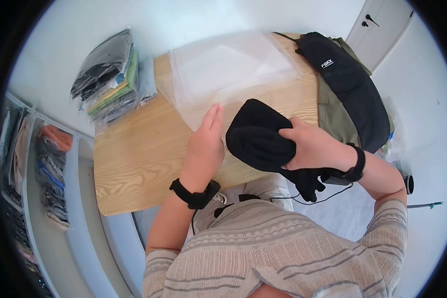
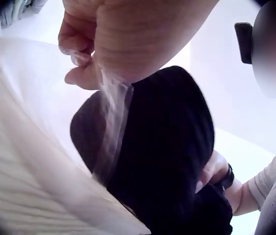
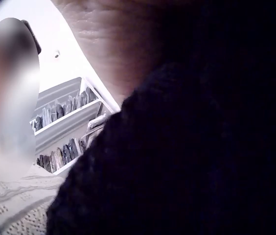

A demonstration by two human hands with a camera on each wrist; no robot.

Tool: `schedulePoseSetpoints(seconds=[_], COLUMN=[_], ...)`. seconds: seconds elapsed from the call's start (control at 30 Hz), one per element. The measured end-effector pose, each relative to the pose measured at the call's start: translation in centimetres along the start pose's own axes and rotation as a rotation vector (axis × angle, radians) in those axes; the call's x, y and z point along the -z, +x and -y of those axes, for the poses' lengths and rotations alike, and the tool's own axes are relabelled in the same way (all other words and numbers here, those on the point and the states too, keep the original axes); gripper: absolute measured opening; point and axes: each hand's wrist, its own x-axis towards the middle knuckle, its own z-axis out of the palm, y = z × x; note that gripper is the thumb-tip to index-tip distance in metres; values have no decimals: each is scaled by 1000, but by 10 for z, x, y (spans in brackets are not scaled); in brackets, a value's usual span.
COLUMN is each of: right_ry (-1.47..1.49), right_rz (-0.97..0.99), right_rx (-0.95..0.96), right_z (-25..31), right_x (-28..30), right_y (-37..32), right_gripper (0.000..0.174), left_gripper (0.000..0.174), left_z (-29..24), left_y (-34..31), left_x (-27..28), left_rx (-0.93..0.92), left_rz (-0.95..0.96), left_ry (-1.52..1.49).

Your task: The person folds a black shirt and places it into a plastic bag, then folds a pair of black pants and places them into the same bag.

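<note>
My right hand [image 1: 315,144] grips a folded black garment [image 1: 259,131] and holds it over the table's near edge. Part of the black cloth hangs below that hand. In the right wrist view the dark cloth [image 3: 187,161] fills most of the picture. Left of the garment, my left hand [image 1: 203,149] is raised with its palm side toward it. The left wrist view shows my left hand [image 2: 123,39] pinching the edge of a clear plastic bag [image 2: 113,127], which passes in front of the black garment [image 2: 167,137].
On the wooden table [image 1: 134,174], clear plastic bags [image 1: 223,64] lie at the back. A stack of bagged clothes [image 1: 111,74] stands at the back left. Black and olive cloth items [image 1: 350,92] lie on the right. Shelves [image 1: 59,164] with packed clothes line the left wall.
</note>
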Motion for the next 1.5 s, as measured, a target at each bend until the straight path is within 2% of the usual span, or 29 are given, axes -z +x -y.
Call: schedulePoseSetpoints(seconds=[0.07, 0.2, 0.27, 0.37, 0.4, 0.47, 0.53, 0.67, 0.73, 0.8, 0.87, 0.9, 0.93, 1.0, 1.07, 1.13, 1.17, 1.2, 1.27, 1.3, 1.33, 1.4, 1.47, 1.5], right_ry=[-12, -129, -220, -181, -161, -166, -48, 70, 121, 114, 119, -20, -21, 186, 211, 239, 258, 259, 28, 202, 198, 451, 406, 537], right_rz=[27, 9, 27, -1, -41, -35, -112, -139, -165, -153, -355, -358, -367, -234, -292, -223, -358, -359, -442, -481, -491, -394, -387, -424], right_rx=[-87, -149, -95, -139, -174, -193, -130, -131, 53, 26, -43, -37, -31, 211, 172, 120, 230, 229, -97, -148, -144, -152, -201, -249], right_z=[-2, 7, 21, 11, 8, 10, 6, -4, 1, 2, -7, 6, 6, 3, 7, 17, 5, 10, 26, 26, 25, 27, 36, 38], right_x=[2, 7, 8, -1, 0, 3, -4, -15, -20, -28, -47, -41, -41, -44, -48, -35, -56, -54, -52, -50, -44, -30, -18, -13], right_y=[11, 25, 27, 40, 44, 48, 50, 67, 64, 66, 73, 69, 69, 71, 74, 70, 77, 80, 87, 87, 89, 87, 79, 74], right_gripper=[62, 62, 61, 60, 59, 59, 59, 59, 56, 50, 48, 50, 50, 51, 48, 47, 49, 49, 63, 78, 78, 89, 88, 84], left_gripper=[67, 71, 72, 66, 66, 65, 61, 53, 50, 47, 46, 44, 44, 43, 42, 41, 41, 41, 40, 39, 38, 36, 33, 44], left_z=[-6, -24, -26, -26, -29, -37, -40, -44, -48, -49, -50, -49, -48, -46, -49, -49, -49, -50, -57, -58, -59, -57, -54, -51], left_y=[-1, 1, 4, 8, 9, 11, 14, 19, 19, 18, 16, 15, 16, 14, 11, 15, 13, 10, 7, 5, 5, 2, -1, -5], left_x=[3, 12, 10, 8, 10, 15, 13, 18, 24, 27, 30, 31, 32, 32, 36, 37, 35, 32, 36, 38, 40, 39, 44, 57], left_rx=[11, 10, -56, -167, -174, -252, -271, -429, -518, -563, -605, -610, -616, -645, -644, -655, -678, -699, -697, -683, -668, -650, -599, -556], left_rz=[47, 58, -21, -88, -91, 22, 1, -45, -20, -45, -20, -16, -21, -56, -30, -19, -26, -30, -24, -10, -1, 4, -26, 2], left_ry=[-10, -15, -6, 73, 74, 123, 33, -31, -13, -23, -92, -111, -102, -88, -113, -129, -161, -195, -215, -223, -228, -233, -250, -202])
